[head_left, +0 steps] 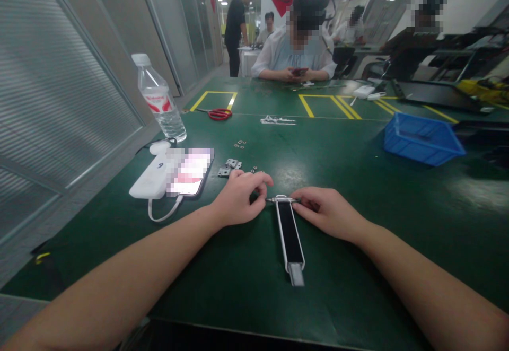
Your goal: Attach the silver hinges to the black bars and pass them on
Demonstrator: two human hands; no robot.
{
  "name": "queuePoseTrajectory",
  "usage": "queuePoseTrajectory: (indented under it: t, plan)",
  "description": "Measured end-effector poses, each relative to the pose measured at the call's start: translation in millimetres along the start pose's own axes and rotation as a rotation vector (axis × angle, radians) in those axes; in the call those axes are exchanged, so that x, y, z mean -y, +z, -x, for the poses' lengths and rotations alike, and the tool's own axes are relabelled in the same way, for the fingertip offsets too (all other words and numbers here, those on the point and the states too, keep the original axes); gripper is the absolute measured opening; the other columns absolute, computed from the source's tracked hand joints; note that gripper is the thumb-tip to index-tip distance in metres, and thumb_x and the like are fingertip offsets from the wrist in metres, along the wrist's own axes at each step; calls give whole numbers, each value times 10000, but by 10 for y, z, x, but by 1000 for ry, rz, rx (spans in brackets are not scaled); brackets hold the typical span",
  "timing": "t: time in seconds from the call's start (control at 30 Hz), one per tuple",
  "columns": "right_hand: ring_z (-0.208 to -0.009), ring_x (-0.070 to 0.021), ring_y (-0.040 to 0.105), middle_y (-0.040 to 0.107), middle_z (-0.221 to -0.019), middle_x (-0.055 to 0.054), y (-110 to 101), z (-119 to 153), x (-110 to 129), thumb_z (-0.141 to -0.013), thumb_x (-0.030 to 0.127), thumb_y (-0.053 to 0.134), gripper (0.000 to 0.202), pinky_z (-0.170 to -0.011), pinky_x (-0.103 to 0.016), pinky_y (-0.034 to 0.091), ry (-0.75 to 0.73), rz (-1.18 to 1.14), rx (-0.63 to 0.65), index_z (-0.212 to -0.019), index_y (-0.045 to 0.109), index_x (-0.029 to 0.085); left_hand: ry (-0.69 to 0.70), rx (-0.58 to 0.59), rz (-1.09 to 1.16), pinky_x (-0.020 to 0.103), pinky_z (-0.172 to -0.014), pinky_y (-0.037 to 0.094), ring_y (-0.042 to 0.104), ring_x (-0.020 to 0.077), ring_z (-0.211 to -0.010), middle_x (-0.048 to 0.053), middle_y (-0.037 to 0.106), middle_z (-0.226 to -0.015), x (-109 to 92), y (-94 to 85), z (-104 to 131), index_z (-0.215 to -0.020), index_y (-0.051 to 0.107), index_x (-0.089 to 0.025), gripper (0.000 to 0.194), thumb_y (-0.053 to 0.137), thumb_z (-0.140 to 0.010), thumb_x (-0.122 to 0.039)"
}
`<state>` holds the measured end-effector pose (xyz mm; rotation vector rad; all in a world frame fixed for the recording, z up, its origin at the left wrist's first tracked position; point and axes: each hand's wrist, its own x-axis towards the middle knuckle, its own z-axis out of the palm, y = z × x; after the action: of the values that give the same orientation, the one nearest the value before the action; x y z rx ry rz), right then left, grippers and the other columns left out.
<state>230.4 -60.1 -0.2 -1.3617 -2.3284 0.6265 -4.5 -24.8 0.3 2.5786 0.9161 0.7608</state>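
A long, narrow device [290, 234] with a black face and white edges lies on the green table, a flat metal tab [296, 275] sticking out of its near end. Across its far end runs a thin metal rod [271, 200]. My left hand [240, 198] is closed at the rod's left end, thumb and fingertips pinched together there, index finger raised. On the other side, my right hand [324, 210] pinches the rod's right end beside the device; its fingertips are partly hidden. Small metal brackets [229, 168] and several small rings [255, 168] lie just beyond my left hand.
Left of my hands are a phone [194, 173], a white power bank [153, 176] with a cable, and a water bottle [161, 102]. Farther off lie red-handled scissors [220, 114] and thin metal strips [278, 121]. A blue bin [423, 139] stands right. A person [296, 54] sits opposite.
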Motion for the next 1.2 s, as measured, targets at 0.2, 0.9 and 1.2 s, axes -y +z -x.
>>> queuePoseTrajectory:
  t: [0.2,0.9,1.2]
  plan:
    - [-591,-139,507,556,-652,-1,8,5,-8,-888,261,511,210,-565,-264,368,-5,-10,-5,-982,680,180,17,-13,54,360,-806,319,595,125,-686,-37,635,-766,14,8,0,-993,526,-176,197,460,-809,-158]
    - [-581,-128,508,582,-662,-4,2,8,-4,-891,265,508,191,-557,-250,370,-19,-3,-11,-955,672,190,-23,-32,273,280,-680,487,595,120,-671,16,641,-733,8,-30,-44,-837,592,-159,77,536,-830,-212]
    - [-589,-132,509,587,-668,-10,-1,-1,6,-892,267,504,202,-560,-254,370,-7,-9,-2,-956,675,181,-68,22,384,275,-676,506,597,121,-696,22,635,-762,53,-3,-50,-888,614,-146,102,582,-817,-212]
